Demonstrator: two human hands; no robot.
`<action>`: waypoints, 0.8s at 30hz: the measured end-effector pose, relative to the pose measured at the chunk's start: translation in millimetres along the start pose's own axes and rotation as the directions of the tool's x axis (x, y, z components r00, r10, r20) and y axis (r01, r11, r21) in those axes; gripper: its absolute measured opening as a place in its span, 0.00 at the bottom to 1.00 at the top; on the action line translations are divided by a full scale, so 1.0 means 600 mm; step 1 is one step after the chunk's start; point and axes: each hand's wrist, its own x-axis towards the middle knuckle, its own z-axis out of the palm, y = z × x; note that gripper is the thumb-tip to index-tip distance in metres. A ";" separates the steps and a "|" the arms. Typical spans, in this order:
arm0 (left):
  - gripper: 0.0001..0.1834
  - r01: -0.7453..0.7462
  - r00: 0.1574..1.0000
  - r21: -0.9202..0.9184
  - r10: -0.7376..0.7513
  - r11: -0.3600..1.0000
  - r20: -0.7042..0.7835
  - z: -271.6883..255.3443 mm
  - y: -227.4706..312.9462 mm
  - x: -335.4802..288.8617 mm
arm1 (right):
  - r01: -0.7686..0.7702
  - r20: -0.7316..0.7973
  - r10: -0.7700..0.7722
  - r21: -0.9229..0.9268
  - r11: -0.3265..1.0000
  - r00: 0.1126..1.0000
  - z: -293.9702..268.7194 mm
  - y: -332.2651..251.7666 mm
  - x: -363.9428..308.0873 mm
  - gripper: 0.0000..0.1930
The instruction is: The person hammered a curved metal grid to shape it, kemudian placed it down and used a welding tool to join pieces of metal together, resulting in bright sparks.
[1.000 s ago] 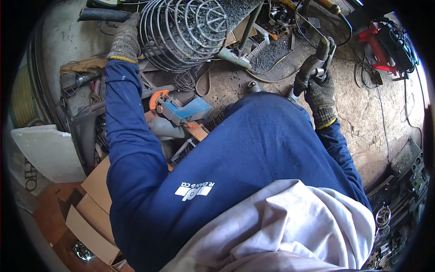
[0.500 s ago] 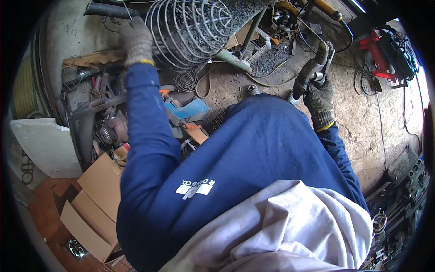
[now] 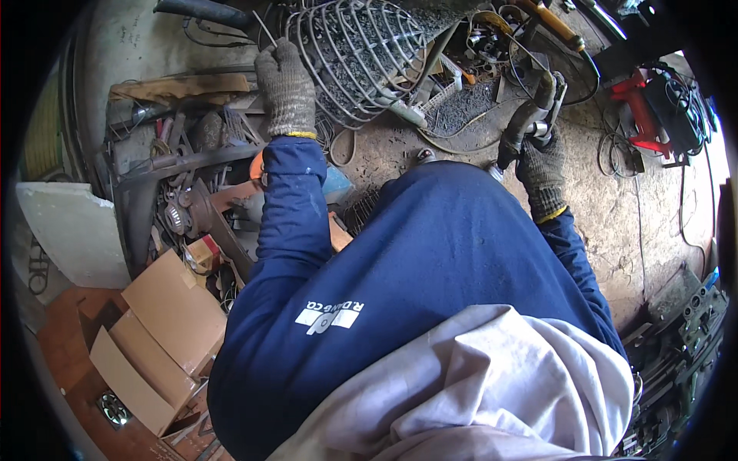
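Observation:
At the upper left, my left hand (image 3: 286, 88), in a knitted work glove, is closed around a thin metal rod (image 3: 264, 28) whose end sticks up past the fingers. Just right of that hand lies a cage of bent metal rods (image 3: 355, 58), over a surface strewn with dark chips. On the right, my gloved right hand (image 3: 543, 170) is closed on a grey clamp-like tool (image 3: 530, 115) with metal parts, held above the floor. Its exact kind is unclear, and the glove hides part of its lower end.
A yellow-handled tool (image 3: 555, 23) with a black cable lies at the top right. Beyond my right hand stands a red and black machine (image 3: 642, 115) with cables. Scrap metal (image 3: 184, 207), a blue object (image 3: 337, 187) and an open cardboard box (image 3: 165, 315) are at left.
My left hand has moved right and slightly down with the thin rod. The cage appears shifted right and partly turned. My right hand and its tool stay nearly still.

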 end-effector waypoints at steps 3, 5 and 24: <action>0.23 0.116 0.993 0.045 -0.115 0.992 -0.016 0.010 -0.029 0.008 | 0.002 0.008 -0.001 -0.022 1.000 1.000 0.007 -0.013 -0.001 0.16; 0.24 0.271 0.961 0.028 -0.269 0.962 -0.071 0.027 -0.043 -0.007 | -0.033 -0.011 0.033 -0.041 0.999 0.999 0.012 -0.021 -0.002 0.16; 0.18 -0.254 0.947 0.317 0.168 0.914 0.273 -0.024 0.046 0.253 | -0.042 -0.044 0.040 -0.042 0.998 0.998 0.003 -0.022 -0.001 0.15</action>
